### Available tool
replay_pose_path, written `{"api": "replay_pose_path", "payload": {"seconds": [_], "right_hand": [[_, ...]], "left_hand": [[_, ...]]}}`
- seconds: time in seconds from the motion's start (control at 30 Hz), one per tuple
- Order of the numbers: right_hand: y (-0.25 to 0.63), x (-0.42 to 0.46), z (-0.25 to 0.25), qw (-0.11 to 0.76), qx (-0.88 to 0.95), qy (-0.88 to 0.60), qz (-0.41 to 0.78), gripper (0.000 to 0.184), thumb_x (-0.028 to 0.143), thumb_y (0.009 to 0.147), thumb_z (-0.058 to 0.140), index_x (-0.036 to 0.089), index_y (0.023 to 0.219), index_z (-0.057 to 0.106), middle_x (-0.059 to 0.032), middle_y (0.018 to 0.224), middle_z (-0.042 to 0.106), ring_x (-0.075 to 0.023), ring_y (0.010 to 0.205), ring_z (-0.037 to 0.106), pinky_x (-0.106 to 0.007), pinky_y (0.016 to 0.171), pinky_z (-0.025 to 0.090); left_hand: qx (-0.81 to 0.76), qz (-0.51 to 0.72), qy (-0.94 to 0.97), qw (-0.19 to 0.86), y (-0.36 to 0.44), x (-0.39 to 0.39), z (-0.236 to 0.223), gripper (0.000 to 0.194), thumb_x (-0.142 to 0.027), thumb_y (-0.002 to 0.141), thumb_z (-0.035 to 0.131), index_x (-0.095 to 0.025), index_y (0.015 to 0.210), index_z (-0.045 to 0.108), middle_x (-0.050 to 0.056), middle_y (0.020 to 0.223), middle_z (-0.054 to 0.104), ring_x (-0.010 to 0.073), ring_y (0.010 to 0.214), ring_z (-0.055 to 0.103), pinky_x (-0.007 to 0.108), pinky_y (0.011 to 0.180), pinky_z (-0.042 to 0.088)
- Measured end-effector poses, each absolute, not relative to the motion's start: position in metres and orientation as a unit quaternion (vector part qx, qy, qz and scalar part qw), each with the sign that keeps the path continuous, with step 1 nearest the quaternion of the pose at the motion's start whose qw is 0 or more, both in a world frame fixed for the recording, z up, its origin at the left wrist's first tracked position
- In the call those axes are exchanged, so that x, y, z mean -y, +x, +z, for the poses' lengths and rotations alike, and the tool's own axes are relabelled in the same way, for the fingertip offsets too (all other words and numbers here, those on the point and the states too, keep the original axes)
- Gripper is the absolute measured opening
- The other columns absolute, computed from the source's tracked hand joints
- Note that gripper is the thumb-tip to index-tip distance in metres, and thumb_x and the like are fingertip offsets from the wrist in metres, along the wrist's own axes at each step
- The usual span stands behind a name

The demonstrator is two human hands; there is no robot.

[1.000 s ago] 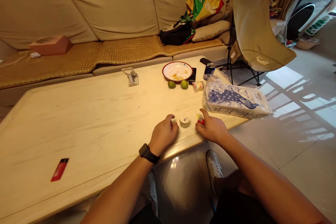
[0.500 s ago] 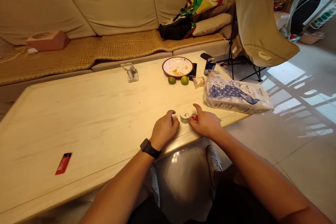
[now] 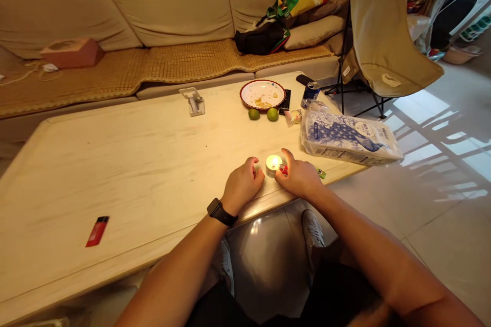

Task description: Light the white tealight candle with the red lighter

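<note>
Yellow flame burns on the candle (image 3: 273, 165), which stands on the table (image 3: 161, 163) near its front edge, between our hands. We keep our left hand (image 3: 244, 181) loosely curled beside it, thumb and forefinger parted, palm hidden. With our right hand (image 3: 299, 179) we pinch a red piece (image 3: 283, 168) just by the candle; a green piece (image 3: 320, 171) shows past that hand, and we cannot tell whether they join. Farther back, two limes (image 3: 272, 114) sit by the plate (image 3: 263, 94).

Warm, dim room; daylight glares off the floor (image 3: 433, 153) at right.
</note>
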State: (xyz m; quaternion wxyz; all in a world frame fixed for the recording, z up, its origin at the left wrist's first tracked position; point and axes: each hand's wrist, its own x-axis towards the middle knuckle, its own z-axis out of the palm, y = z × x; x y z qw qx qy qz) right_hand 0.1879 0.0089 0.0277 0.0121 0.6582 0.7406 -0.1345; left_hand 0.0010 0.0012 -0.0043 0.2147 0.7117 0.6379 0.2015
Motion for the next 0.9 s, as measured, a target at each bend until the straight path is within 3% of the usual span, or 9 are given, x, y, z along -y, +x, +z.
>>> {"api": "replay_pose_path", "payload": {"seconds": [0.3,0.43,0.7,0.9], "right_hand": [[0.189,-0.008,0.03,0.001,-0.731,0.666,-0.146,0.083,0.064,0.089,0.048,0.018,0.154,0.026,-0.0129,0.107,0.073,-0.0306,0.097,0.068,-0.035,0.078,0.044],[0.195,-0.008,0.03,0.0,-0.724,0.674,-0.144,0.082,0.061,0.089,0.05,0.019,0.155,0.027,-0.0105,0.102,0.074,-0.03,0.096,0.068,-0.034,0.077,0.045],[0.216,-0.008,0.026,0.008,-0.717,0.685,-0.129,0.072,0.045,0.088,0.052,0.02,0.153,0.032,-0.0084,0.099,0.074,-0.0291,0.093,0.069,-0.032,0.075,0.044],[0.224,-0.007,0.024,0.021,-0.717,0.687,-0.121,0.07,0.045,0.089,0.049,0.02,0.152,0.032,-0.0109,0.103,0.074,-0.0303,0.094,0.068,-0.034,0.076,0.044]], "left_hand": [[-0.637,0.208,0.709,0.218,0.0,-0.001,-0.006,0.035,-0.034,0.092,0.049,-0.02,0.123,0.057,0.001,0.077,0.066,0.0188,0.068,0.061,0.03,0.06,0.037],[-0.636,0.232,0.703,0.219,-0.001,-0.002,-0.006,0.032,-0.03,0.089,0.05,-0.02,0.119,0.057,0.001,0.077,0.065,0.0186,0.068,0.06,0.031,0.061,0.038],[-0.614,0.286,0.714,0.178,-0.006,-0.007,-0.009,0.011,-0.014,0.079,0.05,-0.022,0.086,0.051,0.003,0.081,0.058,0.0192,0.074,0.053,0.032,0.067,0.039],[-0.619,0.269,0.718,0.171,-0.009,-0.008,-0.009,0.017,-0.013,0.078,0.049,-0.024,0.073,0.038,0.002,0.074,0.052,0.0187,0.068,0.047,0.032,0.061,0.033]]}}
